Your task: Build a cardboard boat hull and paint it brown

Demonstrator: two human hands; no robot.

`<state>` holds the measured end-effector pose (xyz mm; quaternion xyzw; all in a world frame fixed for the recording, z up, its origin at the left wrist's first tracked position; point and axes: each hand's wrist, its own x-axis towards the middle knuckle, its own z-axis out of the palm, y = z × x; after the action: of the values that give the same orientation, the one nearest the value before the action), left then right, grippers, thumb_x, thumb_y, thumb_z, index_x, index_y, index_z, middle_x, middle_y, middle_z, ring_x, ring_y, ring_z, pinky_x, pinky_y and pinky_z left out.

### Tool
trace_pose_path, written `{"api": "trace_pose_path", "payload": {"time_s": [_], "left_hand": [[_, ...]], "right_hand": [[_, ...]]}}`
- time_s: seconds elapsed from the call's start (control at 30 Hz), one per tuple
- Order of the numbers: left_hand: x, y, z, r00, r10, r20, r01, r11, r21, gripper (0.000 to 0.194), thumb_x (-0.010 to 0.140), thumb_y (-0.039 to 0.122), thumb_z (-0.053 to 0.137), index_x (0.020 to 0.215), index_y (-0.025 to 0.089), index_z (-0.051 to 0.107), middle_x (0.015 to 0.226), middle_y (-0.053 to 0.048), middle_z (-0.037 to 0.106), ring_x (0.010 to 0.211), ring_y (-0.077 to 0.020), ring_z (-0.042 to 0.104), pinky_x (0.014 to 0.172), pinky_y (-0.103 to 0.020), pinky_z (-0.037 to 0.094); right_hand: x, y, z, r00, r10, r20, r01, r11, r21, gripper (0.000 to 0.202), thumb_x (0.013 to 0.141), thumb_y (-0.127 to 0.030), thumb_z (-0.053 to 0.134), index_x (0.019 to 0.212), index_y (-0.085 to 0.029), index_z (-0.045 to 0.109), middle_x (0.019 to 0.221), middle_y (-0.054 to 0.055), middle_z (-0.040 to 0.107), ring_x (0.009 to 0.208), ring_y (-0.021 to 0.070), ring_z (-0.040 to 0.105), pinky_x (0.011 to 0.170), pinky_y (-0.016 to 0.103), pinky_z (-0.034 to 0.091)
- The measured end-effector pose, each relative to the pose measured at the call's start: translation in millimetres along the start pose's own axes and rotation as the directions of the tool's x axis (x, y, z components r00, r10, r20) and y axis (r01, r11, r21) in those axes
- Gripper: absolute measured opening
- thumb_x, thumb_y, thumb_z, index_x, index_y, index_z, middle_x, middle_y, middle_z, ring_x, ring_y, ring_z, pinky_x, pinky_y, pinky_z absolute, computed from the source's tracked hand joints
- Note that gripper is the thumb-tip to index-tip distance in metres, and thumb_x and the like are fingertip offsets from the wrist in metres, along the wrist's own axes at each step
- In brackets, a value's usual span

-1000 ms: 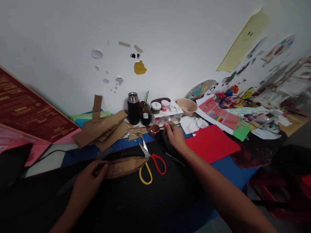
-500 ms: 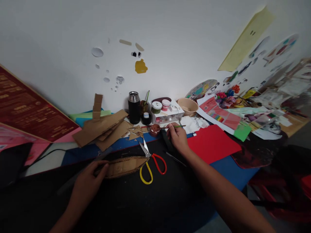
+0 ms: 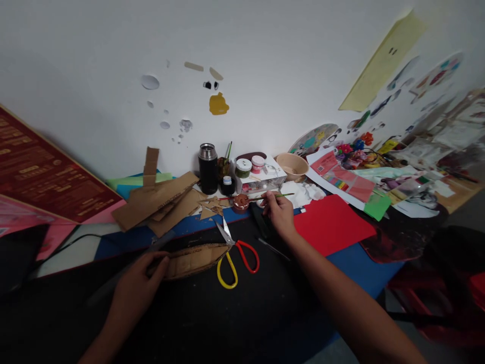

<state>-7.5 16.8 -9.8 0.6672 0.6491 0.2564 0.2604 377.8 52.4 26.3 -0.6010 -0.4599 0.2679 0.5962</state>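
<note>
My left hand (image 3: 146, 275) grips the left end of a boat-shaped cardboard piece (image 3: 195, 259), its thumb inside the rim. Pinched in my right hand (image 3: 278, 210) is a thin paintbrush (image 3: 286, 195), its tip at the small open jar of brown paint (image 3: 241, 202). Open scissors (image 3: 232, 243) with one red and one yellow handle lie at the right tip of the cardboard piece. A thin dark tool (image 3: 273, 248) rests on the black mat below my right hand.
Behind are cardboard scraps (image 3: 159, 205), a black flask (image 3: 208, 169), an ink bottle (image 3: 227, 186), a white box (image 3: 271, 177) bearing two paint jars, and a beige bowl (image 3: 293, 166). Red paper (image 3: 333, 225) lies at the right, beside craft papers. A dark red board (image 3: 45, 167) leans at the left.
My right hand has shifted slightly to the right with the brush. My left hand keeps its grip on the cardboard piece. The view has moved very slightly.
</note>
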Motion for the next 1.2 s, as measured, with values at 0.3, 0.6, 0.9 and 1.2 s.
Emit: {"api": "trace_pose_path", "payload": {"time_s": [0.3, 0.6, 0.9, 1.2], "left_hand": [[1, 3, -1.8, 1.0, -0.01, 0.003, 0.01, 1.0, 0.0, 0.038, 0.084, 0.057, 0.055, 0.093, 0.027, 0.076, 0.098, -0.005, 0.083, 0.087, -0.0289, 0.077, 0.08, -0.036, 0.059], [4, 2, -3.6, 0.999, -0.014, 0.032, 0.014, 1.0, 0.001, 0.04, 0.084, 0.058, 0.054, 0.095, 0.027, 0.076, 0.098, -0.005, 0.083, 0.086, -0.0282, 0.078, 0.077, -0.034, 0.06], [5, 2, -13.3, 0.991, 0.0, 0.134, 0.002, 1.0, -0.017, 0.049, 0.086, 0.062, 0.058, 0.112, 0.025, 0.077, 0.11, -0.007, 0.083, 0.094, -0.0291, 0.079, 0.082, -0.035, 0.061], [-1, -19, -31.2, 0.944, 0.086, 0.319, -0.041, 0.988, -0.147, 0.064, 0.078, 0.059, 0.074, 0.135, 0.03, 0.07, 0.143, -0.008, 0.07, 0.13, -0.0329, 0.067, 0.109, -0.044, 0.053]], "right_hand": [[1, -3, 8, 0.994, 0.106, -0.008, -0.105, 0.991, 0.08, 0.059, 0.086, -0.076, 0.064, 0.09, -0.018, 0.072, 0.071, 0.003, 0.071, 0.046, 0.014, 0.057, 0.041, 0.025, 0.035], [1, -5, 2, 0.995, 0.092, -0.033, -0.089, 0.991, 0.102, 0.056, 0.086, -0.074, 0.065, 0.09, -0.018, 0.072, 0.071, 0.002, 0.07, 0.046, 0.0131, 0.057, 0.041, 0.025, 0.036], [-1, 0, -5, 0.992, 0.105, -0.064, -0.098, 0.99, 0.105, 0.057, 0.085, -0.074, 0.068, 0.088, -0.017, 0.071, 0.069, 0.002, 0.07, 0.044, 0.0116, 0.056, 0.04, 0.023, 0.036], [-2, 3, -5, 0.985, 0.159, -0.061, -0.146, 0.973, 0.178, 0.055, 0.08, -0.07, 0.076, 0.088, -0.016, 0.074, 0.071, 0.002, 0.07, 0.045, 0.0106, 0.055, 0.04, 0.022, 0.035]]}}
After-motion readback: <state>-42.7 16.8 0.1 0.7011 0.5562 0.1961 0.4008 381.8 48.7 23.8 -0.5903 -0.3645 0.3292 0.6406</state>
